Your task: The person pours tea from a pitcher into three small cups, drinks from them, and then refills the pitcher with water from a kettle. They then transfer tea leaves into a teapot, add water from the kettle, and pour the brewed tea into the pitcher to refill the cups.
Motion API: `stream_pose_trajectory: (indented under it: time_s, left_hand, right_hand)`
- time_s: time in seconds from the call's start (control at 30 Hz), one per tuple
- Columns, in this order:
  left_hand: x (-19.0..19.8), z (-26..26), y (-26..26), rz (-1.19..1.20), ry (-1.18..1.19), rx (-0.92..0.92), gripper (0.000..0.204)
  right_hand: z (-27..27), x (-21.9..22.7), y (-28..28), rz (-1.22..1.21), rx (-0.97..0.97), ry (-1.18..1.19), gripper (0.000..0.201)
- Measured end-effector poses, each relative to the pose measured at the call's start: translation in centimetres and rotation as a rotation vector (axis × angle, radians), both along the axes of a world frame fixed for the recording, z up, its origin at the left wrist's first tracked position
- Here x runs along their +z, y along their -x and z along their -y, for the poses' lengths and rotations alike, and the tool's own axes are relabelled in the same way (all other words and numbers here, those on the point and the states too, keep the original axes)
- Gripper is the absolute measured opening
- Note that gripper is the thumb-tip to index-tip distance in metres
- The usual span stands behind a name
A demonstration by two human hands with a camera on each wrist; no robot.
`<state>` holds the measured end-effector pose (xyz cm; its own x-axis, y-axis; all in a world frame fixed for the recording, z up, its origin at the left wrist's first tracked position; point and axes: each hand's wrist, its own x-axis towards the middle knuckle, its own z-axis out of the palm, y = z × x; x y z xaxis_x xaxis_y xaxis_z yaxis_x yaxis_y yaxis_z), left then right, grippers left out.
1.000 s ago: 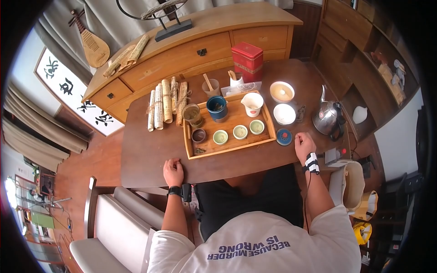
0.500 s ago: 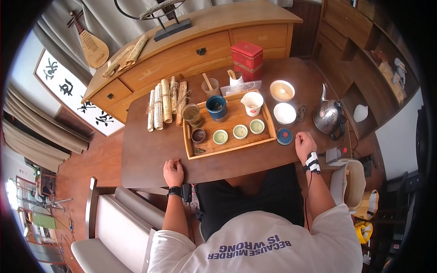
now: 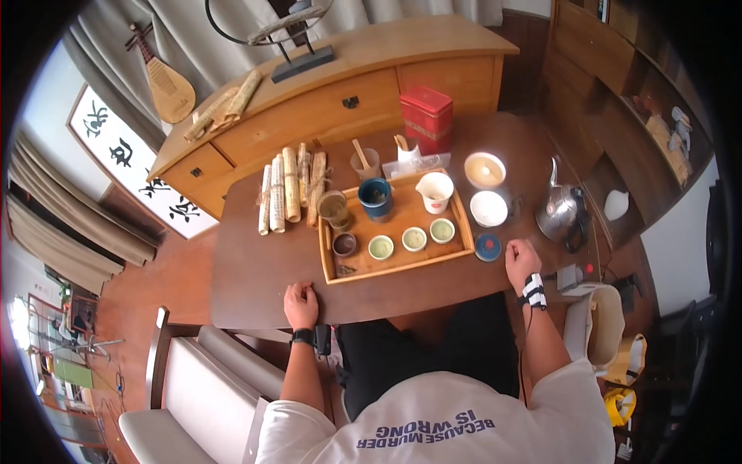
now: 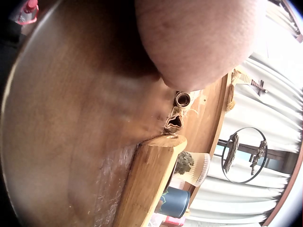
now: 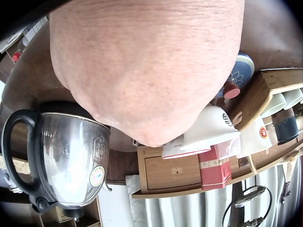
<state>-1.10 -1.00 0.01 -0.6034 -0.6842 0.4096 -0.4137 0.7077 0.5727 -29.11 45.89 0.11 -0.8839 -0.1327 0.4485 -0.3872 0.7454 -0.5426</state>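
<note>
My left hand (image 3: 301, 305) rests at the table's front edge, fingers loosely curled around nothing. Left of the tray's front, it lies apart from the wooden tray (image 3: 406, 209). My right hand (image 3: 523, 263) also rests on the table with nothing in it, beside a blue lid (image 3: 488, 247) with a red knob. A steel kettle (image 5: 71, 156) stands to its right. On the tray are a blue cup (image 3: 376, 199), a white pitcher (image 3: 435, 192), a brown glass cup (image 3: 334, 210), a small dark cup (image 3: 345, 245) and three pale green teacups (image 3: 414, 238). Both wrist views mostly hide the fingers.
Several bamboo scrolls (image 3: 290, 189) lie left of the tray. Behind it stand a red tin (image 3: 427, 122) and holders with wooden tools. White bowls (image 3: 488, 210) sit right of the tray. A wooden cabinet (image 3: 325, 116) borders the table's far side.
The head view has tilted slightly, so the whole scene sits lower and a little further right in it. Both hands stay in place on the table.
</note>
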Motion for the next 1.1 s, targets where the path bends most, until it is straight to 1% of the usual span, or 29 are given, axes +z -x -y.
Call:
stream_pose_trajectory:
  time_s: [0.03, 0.1, 0.13, 0.23, 0.47, 0.67, 0.77, 1.1]
  left_hand:
    - [0.25, 0.04, 0.43, -0.008, 0.018, 0.001, 0.007]
    - [0.34, -0.23, 0.01, 0.001, 0.041, 0.003, 0.007]
    - [0.35, -0.28, -0.06, 0.019, 0.013, 0.014, 0.007]
    - [-0.01, -0.09, 0.0, -0.006, 0.059, -0.004, 0.007]
    - [-0.11, -0.02, -0.11, 0.022, 0.023, 0.002, 0.01]
    - [-0.07, -0.11, 0.02, -0.018, 0.061, -0.014, 0.008]
    - [0.12, -0.16, -0.07, 0.027, 0.024, 0.001, 0.009]
    - [0.47, -0.34, -0.12, 0.041, 0.002, 0.001, 0.008]
  right_hand:
    - [0.07, 0.03, -0.03, 0.022, 0.0, 0.044, 0.003]
    - [0.04, 0.07, -0.15, 0.003, -0.001, 0.018, 0.004]
    - [0.04, 0.07, -0.34, 0.004, 0.006, 0.022, 0.004]
    - [-0.07, 0.39, -0.3, -0.002, 0.015, 0.028, 0.004]
    - [-0.08, 0.22, -0.24, -0.024, 0.032, 0.039, 0.005]
    - [-0.01, 0.34, -0.29, -0.007, 0.02, 0.032, 0.005]
    - [0.0, 0.31, -0.26, -0.002, 0.018, 0.029, 0.005]
    - [-0.02, 0.43, -0.37, 0.005, 0.022, 0.031, 0.005]
